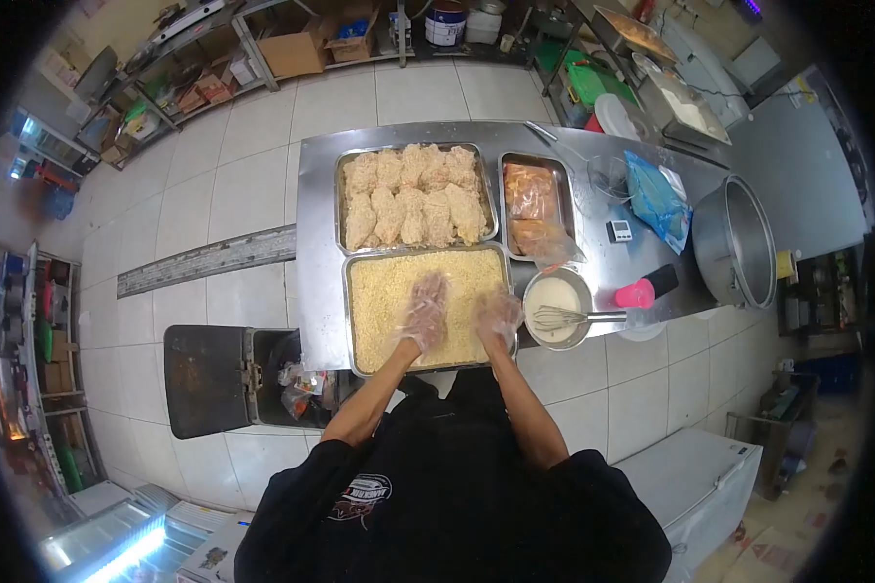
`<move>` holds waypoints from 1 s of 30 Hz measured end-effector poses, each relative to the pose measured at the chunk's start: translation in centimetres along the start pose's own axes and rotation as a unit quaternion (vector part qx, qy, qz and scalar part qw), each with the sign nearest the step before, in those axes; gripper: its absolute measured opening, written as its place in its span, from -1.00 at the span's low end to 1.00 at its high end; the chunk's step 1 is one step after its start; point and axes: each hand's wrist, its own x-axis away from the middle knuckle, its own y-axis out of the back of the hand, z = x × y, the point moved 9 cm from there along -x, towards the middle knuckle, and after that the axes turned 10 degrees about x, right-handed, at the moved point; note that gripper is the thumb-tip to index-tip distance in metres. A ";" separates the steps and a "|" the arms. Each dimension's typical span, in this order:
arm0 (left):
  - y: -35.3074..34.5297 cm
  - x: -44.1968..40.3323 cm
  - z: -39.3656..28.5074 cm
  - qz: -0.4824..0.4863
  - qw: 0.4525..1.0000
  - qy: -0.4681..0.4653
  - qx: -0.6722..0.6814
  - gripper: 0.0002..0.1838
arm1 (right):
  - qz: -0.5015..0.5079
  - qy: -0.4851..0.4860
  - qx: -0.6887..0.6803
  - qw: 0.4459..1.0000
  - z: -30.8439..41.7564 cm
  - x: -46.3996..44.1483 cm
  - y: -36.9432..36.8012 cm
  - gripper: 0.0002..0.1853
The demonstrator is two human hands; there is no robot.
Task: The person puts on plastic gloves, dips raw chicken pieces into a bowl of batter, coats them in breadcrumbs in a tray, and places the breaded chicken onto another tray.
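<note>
A metal tray (348, 321) full of pale yellow crumbs (379, 291) lies at the table's near edge. My left hand (426, 309), in a clear plastic glove, rests flat on the crumbs, fingers stretched forward. My right hand (497, 316), also gloved, is over the tray's right side; its fingers are blurred. Behind stands a tray of crumb-coated pieces (413, 209) in two rows. To its right, a smaller tray holds orange-red marinated meat (531, 191) with plastic film. Beside my right hand, a bowl of white batter (552, 296) holds a whisk (578, 317).
On the steel table (593, 223) are a timer (619, 230), a pink cup (635, 294), a blue bag (657, 199) and a large pot (734, 243). An open bin (207, 379) stands at the left, a white chest freezer (695, 476) behind right.
</note>
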 end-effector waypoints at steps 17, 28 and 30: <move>5.7 11.2 2.9 -0.187 0.935 0.082 0.289 -0.08 | 0.285 -0.056 -0.102 0.952 4.5 -1.9 -4.8 -0.51; 6.4 12.0 5.8 -0.224 0.914 0.080 0.329 -0.08 | 0.169 0.182 0.034 0.968 10.3 -5.8 6.4 -0.53; 7.2 12.4 5.3 -0.237 0.906 0.075 0.343 -0.10 | 0.222 0.219 0.092 0.946 8.2 -6.4 4.7 -0.59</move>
